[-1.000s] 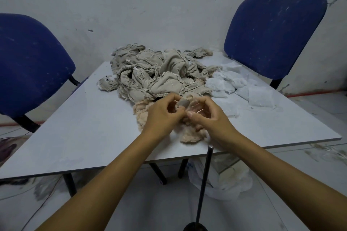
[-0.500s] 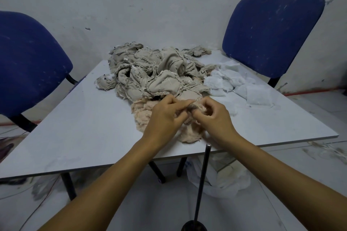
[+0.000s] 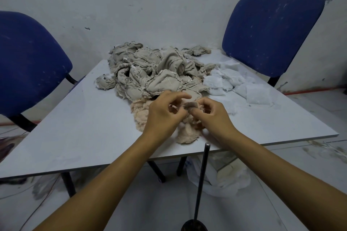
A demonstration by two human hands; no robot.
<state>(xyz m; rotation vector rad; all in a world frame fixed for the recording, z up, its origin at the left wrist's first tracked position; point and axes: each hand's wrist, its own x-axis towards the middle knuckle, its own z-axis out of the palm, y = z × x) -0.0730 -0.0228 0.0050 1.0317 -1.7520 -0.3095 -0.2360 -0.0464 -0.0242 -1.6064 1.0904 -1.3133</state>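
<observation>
My left hand (image 3: 164, 113) and my right hand (image 3: 212, 115) meet over a peach fuzzy fabric piece (image 3: 142, 116) lying near the front of the white table (image 3: 84, 129). Between the fingertips of both hands sits a small beige fabric tip (image 3: 191, 105); my right thumb and fingers pinch it, and my left fingers curl against it from the left. Behind the hands lies a heap of grey-beige unstuffed fabric shells (image 3: 155, 75). To its right are lumps of white stuffing (image 3: 231, 82).
Two blue chairs stand at the table, one at the left (image 3: 28, 65), one at the back right (image 3: 272, 30). A thin black rod (image 3: 201, 180) rises from a base at the floor, just before the table's front edge. A white plastic bag (image 3: 221, 178) lies under the table.
The hands have drawn slightly apart and lifted the small beige tip into sight; half a second ago their fingers were closed together over it.
</observation>
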